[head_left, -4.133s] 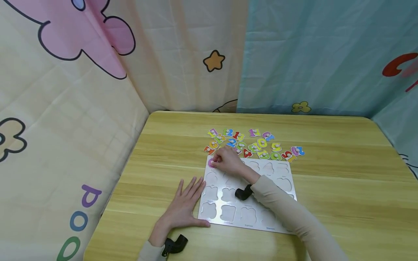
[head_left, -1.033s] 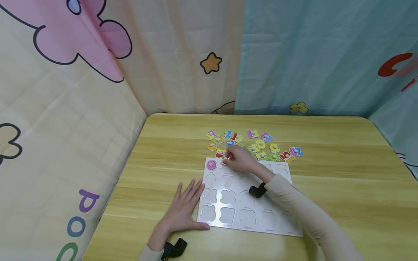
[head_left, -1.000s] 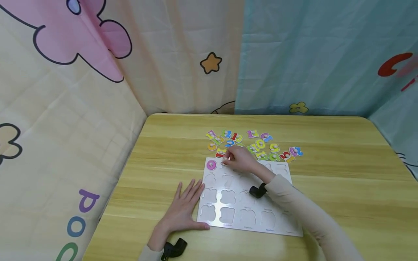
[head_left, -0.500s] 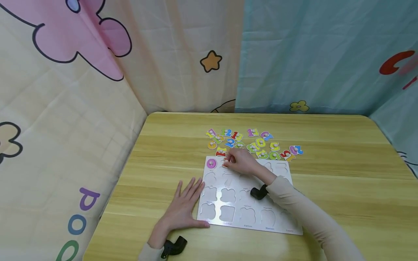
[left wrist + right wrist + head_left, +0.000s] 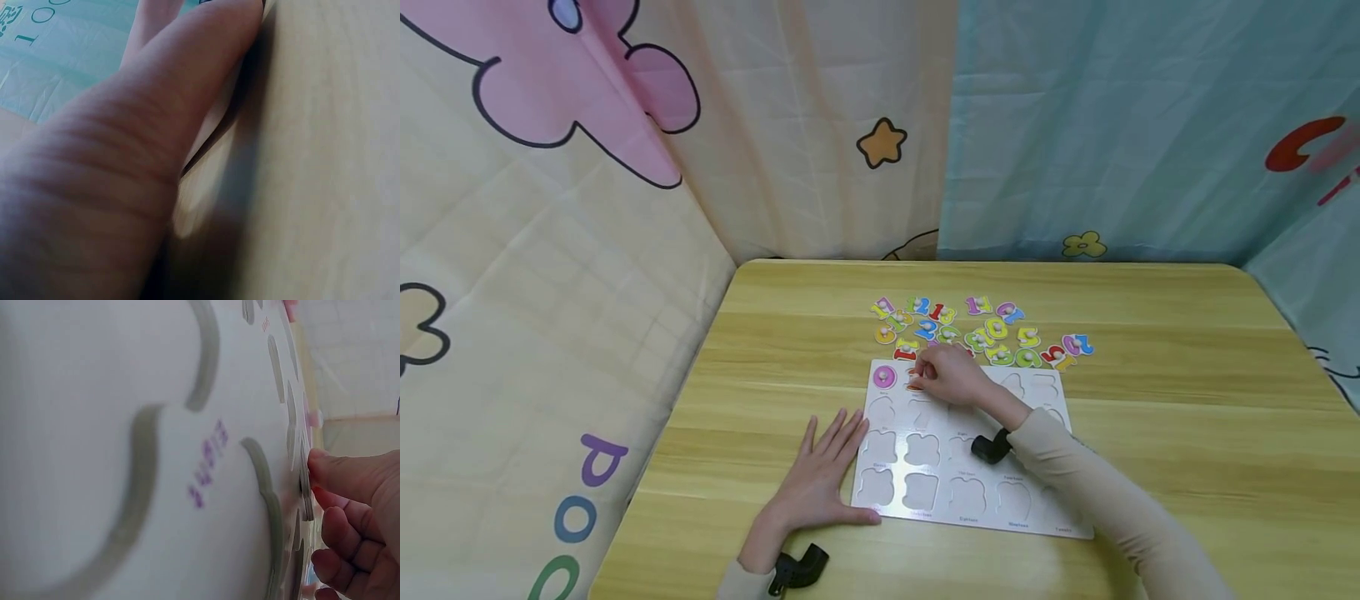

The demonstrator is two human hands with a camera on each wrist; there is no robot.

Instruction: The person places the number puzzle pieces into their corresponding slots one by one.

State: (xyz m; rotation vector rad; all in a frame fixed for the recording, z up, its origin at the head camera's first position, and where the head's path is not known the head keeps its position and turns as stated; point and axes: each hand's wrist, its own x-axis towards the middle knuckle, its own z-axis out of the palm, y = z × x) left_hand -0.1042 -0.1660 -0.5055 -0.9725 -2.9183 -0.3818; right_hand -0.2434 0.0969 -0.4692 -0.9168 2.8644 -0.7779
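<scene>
A white number puzzle board [image 5: 900, 477] with cut-out slots lies on the table. A pink zero piece [image 5: 884, 377] sits in its top-left slot. Over the adjacent slot, my right hand [image 5: 955, 375] pinches a small orange-red number piece [image 5: 913, 385], its digit mostly covered by the fingers. In the right wrist view, thumb and finger meet at the thin edge of that number piece [image 5: 306, 481], close to the board's surface. My left hand [image 5: 822, 479] lies spread on the table, fingertips and thumb at the board's left edge. Only its skin, close up, fills much of the left wrist view.
Beyond the board's far edge lie several loose coloured number pieces [image 5: 996, 327] with knobs. The wooden table [image 5: 1180, 392] extends to both sides, with printed curtains [image 5: 790, 125] behind and at the left. A black camera [image 5: 801, 567] is strapped on each wrist.
Four seconds ago my right hand was on the pink zero at the top-left slot. It has since let go and now holds the orange-red piece one slot rightward. The left hand stays put.
</scene>
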